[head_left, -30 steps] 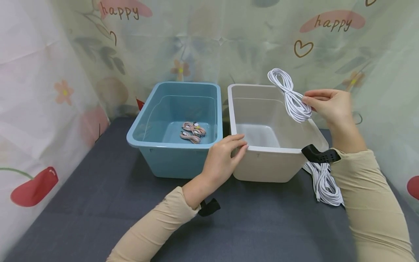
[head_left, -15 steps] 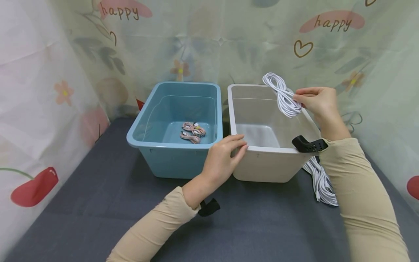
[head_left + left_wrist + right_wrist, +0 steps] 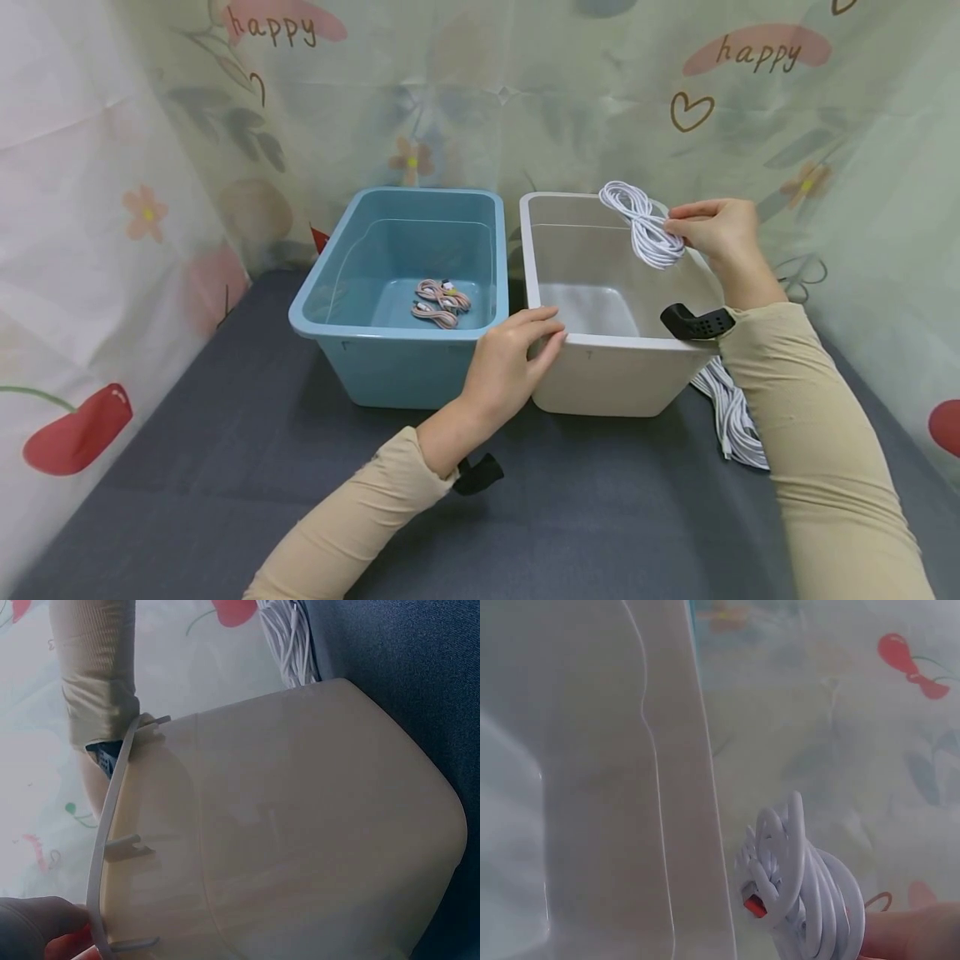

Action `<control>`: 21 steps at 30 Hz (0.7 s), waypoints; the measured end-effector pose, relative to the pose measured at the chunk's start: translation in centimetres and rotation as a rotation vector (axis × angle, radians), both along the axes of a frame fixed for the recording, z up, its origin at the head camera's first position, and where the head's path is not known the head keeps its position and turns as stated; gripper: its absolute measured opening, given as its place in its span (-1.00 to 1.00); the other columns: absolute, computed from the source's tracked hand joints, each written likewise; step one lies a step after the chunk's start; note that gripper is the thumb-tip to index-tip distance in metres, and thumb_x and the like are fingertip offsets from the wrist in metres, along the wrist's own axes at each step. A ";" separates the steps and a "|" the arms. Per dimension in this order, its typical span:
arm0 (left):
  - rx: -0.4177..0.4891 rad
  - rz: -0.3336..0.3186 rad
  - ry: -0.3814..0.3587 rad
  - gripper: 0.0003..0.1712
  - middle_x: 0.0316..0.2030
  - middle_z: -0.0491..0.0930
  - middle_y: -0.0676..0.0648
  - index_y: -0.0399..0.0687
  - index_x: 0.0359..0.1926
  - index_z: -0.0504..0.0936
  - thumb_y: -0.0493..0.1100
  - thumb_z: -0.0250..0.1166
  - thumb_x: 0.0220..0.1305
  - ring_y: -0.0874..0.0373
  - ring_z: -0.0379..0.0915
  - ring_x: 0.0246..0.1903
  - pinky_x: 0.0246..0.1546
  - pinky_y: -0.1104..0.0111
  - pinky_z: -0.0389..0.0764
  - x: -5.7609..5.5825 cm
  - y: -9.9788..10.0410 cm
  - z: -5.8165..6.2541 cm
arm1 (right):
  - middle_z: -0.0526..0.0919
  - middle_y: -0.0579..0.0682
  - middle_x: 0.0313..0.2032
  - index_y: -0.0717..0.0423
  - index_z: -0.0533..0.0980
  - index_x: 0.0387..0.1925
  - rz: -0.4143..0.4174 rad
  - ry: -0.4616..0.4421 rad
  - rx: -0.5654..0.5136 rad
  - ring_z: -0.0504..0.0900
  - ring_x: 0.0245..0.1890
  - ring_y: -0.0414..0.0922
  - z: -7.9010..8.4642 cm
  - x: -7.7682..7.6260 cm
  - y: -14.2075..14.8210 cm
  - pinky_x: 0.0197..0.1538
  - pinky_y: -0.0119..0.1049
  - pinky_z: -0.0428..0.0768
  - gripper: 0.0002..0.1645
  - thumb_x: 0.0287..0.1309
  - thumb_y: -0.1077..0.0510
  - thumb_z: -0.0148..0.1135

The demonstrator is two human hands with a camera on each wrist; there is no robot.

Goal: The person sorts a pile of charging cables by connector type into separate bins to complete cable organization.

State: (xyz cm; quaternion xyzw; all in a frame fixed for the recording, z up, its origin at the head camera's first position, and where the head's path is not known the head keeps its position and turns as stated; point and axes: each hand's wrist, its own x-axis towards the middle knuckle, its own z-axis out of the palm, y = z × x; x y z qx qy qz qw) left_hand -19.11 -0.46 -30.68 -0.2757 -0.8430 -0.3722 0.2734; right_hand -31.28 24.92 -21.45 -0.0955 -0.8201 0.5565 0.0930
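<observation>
My right hand [image 3: 722, 233] pinches a coiled white cable [image 3: 643, 225] by its near end, above the far right part of the beige bin [image 3: 615, 379]. In the right wrist view a plug with an orange-red inside [image 3: 755, 906] sticks out among the loops. At the bin's front left corner, my left hand [image 3: 506, 362] grips the rim; the left wrist view has its thumb [image 3: 49, 919] and fingers on either side of that edge. The bin's visible floor is bare. A second bundle of white cable [image 3: 731, 421] lies right of the bin, partly behind the right sleeve.
A blue bin [image 3: 405, 371] stands close on the left, with pinkish coiled cables [image 3: 442, 302] on its floor. Both bins rest on a dark cloth [image 3: 225, 467]. A printed curtain [image 3: 465, 100] hangs behind, and a thin grey cord shows beyond my right wrist.
My right hand has carried the white cable leftward and a little lower over the beige bin, slowing in the last half second. My left hand has stayed on the rim.
</observation>
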 end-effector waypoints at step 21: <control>-0.007 0.000 -0.012 -0.79 -0.03 0.65 -0.12 -0.19 -0.17 0.71 -0.20 0.25 0.23 0.09 0.58 0.01 0.00 0.33 0.60 0.0 0.0 0.0 | 0.54 -0.41 -0.73 -0.18 0.50 -0.68 0.082 -0.042 0.006 0.55 -0.62 -0.49 -0.6 0.0 0.5 -0.44 -0.65 0.56 -0.65 0.08 0.29 0.24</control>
